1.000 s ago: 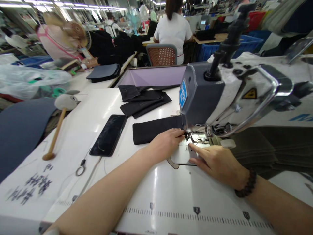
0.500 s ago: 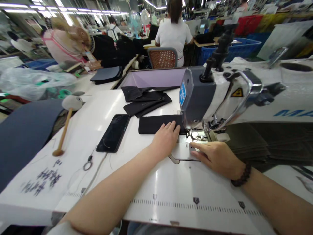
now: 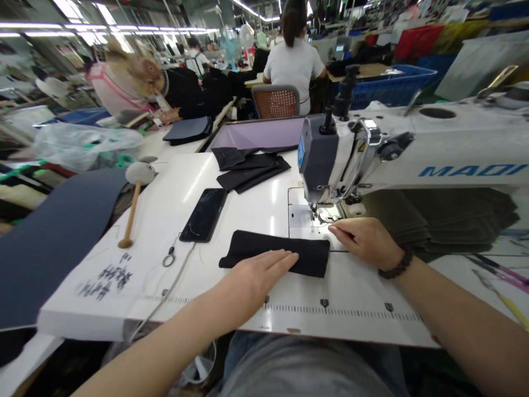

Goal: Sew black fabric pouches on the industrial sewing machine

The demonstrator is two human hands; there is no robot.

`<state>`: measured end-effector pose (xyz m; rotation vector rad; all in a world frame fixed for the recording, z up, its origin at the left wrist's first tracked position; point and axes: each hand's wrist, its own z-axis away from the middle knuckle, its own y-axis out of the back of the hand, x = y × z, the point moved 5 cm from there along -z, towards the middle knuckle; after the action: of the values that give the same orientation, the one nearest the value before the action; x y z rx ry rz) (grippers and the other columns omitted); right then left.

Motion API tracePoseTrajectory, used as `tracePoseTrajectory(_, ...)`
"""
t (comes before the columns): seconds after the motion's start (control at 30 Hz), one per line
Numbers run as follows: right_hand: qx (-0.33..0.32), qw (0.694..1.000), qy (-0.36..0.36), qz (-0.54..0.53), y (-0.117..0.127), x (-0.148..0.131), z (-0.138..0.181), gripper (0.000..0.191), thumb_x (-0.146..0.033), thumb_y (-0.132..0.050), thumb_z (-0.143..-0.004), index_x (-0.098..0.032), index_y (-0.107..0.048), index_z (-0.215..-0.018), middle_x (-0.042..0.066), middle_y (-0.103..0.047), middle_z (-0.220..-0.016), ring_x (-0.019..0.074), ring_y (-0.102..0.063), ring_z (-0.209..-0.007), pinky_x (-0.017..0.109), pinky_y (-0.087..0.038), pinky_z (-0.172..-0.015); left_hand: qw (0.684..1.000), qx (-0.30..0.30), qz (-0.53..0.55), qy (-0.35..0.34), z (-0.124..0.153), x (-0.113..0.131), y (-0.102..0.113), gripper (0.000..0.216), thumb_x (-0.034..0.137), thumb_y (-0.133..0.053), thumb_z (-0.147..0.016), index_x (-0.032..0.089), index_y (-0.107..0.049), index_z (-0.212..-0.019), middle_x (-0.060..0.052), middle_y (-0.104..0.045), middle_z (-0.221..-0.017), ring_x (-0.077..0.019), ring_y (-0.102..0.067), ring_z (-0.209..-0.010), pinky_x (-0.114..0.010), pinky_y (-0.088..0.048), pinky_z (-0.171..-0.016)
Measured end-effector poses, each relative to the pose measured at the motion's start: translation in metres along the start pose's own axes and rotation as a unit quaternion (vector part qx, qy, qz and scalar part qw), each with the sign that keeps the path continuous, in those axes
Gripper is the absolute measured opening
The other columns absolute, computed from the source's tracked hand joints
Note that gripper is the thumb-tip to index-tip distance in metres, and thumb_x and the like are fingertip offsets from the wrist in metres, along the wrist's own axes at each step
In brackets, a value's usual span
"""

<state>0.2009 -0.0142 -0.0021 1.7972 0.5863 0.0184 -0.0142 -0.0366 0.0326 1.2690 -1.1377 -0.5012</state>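
A folded black fabric piece point(image 3: 256, 247) lies flat on the white sewing table point(image 3: 231, 220), in front of the sewing machine point(image 3: 372, 151). My left hand point(image 3: 258, 273) rests flat on the fabric's near edge, fingers stretched out. My right hand point(image 3: 366, 240) sits just right of the fabric, below the needle area point(image 3: 324, 212), with fingers loosely curled and a fingertip near the fabric's right end. A dark bead bracelet circles my right wrist.
A black phone point(image 3: 204, 214) with a cable lies left of the fabric. A wooden mallet point(image 3: 134, 201) and a pile of black fabric pieces point(image 3: 248, 165) sit farther back. Dark blue material point(image 3: 53, 237) covers the left. Grey cloth stacks point(image 3: 438, 218) lie under the machine arm. Other people work behind.
The black fabric piece has come out from under the machine head and toward me, drawn by my left hand. My right hand moved slightly back from the needle plate.
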Motion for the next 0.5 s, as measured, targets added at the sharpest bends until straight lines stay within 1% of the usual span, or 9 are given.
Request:
tracePoseTrajectory(0.07,0.003,1.000,-0.003,-0.002,0.001,0.000,0.001,0.039,-0.035,-0.034,-0.089,-0.017,-0.056,-0.061,0.003,-0.056,-0.058,0.0130,-0.050,-0.054,0.024,-0.029,-0.053,0.983,0.102,0.138,0.069,0.010,-0.004,0.028,0.044,0.005,-0.037,-0.080,0.017,-0.047,-0.121,-0.006,-0.056,-0.114,-0.0187,-0.055,-0.102,-0.031,-0.045,-0.089)
tracePoseTrajectory(0.1,0.002,1.000,-0.002,-0.003,0.001,0.000,0.001,0.040,-0.035,-0.034,-0.089,-0.016,-0.056,-0.062,0.003,-0.056,-0.058,0.0132,-0.050,-0.054,0.024,-0.029,-0.052,0.955,0.158,0.220,0.120,0.015,-0.009,0.039,0.040,0.008,-0.040,-0.081,0.019,-0.049,-0.119,-0.004,-0.059,-0.110,-0.0187,-0.057,-0.099,-0.030,-0.047,-0.087)
tracePoseTrajectory(0.17,-0.006,1.000,0.002,-0.006,0.001,-0.001,0.001,0.040,-0.035,-0.034,-0.089,-0.016,-0.058,-0.064,0.004,-0.057,-0.059,0.0135,-0.051,-0.056,0.024,-0.030,-0.053,0.876,0.243,0.377,0.178,0.019,-0.022,0.047,0.039,0.014,-0.046,-0.081,0.019,-0.048,-0.120,-0.006,-0.060,-0.108,-0.0208,-0.057,-0.097,-0.032,-0.048,-0.085)
tracePoseTrajectory(0.23,-0.013,1.000,0.007,-0.013,0.000,-0.002,0.001,0.039,-0.035,-0.034,-0.089,-0.016,-0.059,-0.067,0.004,-0.059,-0.062,0.0137,-0.053,-0.058,0.024,-0.031,-0.054,0.819,0.272,0.465,0.195,0.013,-0.037,0.040,0.046,0.017,-0.049,-0.079,0.016,-0.041,-0.124,-0.009,-0.057,-0.112,-0.0235,-0.056,-0.100,-0.036,-0.047,-0.085)
tracePoseTrajectory(0.3,-0.015,1.000,0.013,-0.015,0.000,-0.003,0.000,0.038,-0.035,-0.034,-0.090,-0.016,-0.060,-0.068,0.004,-0.060,-0.064,0.0137,-0.053,-0.059,0.023,-0.031,-0.055,0.831,0.251,0.446,0.219,0.004,-0.053,0.023,0.054,0.018,-0.050,-0.077,0.014,-0.034,-0.129,-0.013,-0.052,-0.117,-0.0256,-0.053,-0.104,-0.042,-0.044,-0.088)
tracePoseTrajectory(0.33,-0.016,1.000,0.017,-0.016,0.000,-0.004,0.001,0.038,-0.035,-0.034,-0.090,-0.016,-0.060,-0.069,0.004,-0.060,-0.064,0.0137,-0.053,-0.059,0.023,-0.032,-0.055,0.856,0.244,0.389,0.236,0.001,-0.061,0.015,0.056,0.018,-0.050,-0.077,0.013,-0.032,-0.130,-0.014,-0.050,-0.120,-0.0262,-0.051,-0.106,-0.044,-0.042,-0.090)
tracePoseTrajectory(0.4,-0.020,0.999,0.024,-0.018,-0.001,-0.005,0.001,0.038,-0.034,-0.034,-0.090,-0.016,-0.060,-0.069,0.004,-0.060,-0.065,0.0137,-0.054,-0.059,0.023,-0.032,-0.055,0.918,0.248,0.179,0.254,-0.002,-0.069,0.006,0.054,0.014,-0.052,-0.075,0.011,-0.037,-0.127,-0.016,-0.040,-0.129,-0.0290,-0.042,-0.115,-0.049,-0.035,-0.095)
tracePoseTrajectory(0.43,-0.023,0.999,0.028,-0.019,-0.001,-0.006,0.001,0.037,-0.033,-0.034,-0.090,-0.016,-0.060,-0.070,0.004,-0.060,-0.064,0.0136,-0.054,-0.059,0.023,-0.033,-0.055,0.943,0.229,0.083,0.229,-0.005,-0.066,0.002,0.048,0.012,-0.051,-0.076,0.010,-0.042,-0.123,-0.016,-0.037,-0.131,-0.0292,-0.038,-0.118,-0.049,-0.033,-0.097)
tracePoseTrajectory(0.5,-0.031,0.999,0.035,-0.022,-0.003,-0.008,0.003,0.036,-0.033,-0.035,-0.090,-0.016,-0.061,-0.072,0.004,-0.060,-0.065,0.0134,-0.054,-0.059,0.023,-0.033,-0.056,0.979,0.150,-0.048,0.126,-0.013,-0.050,-0.010,0.036,0.009,-0.048,-0.079,0.009,-0.051,-0.115,-0.015,-0.040,-0.129,-0.0266,-0.037,-0.119,-0.043,-0.033,-0.100)
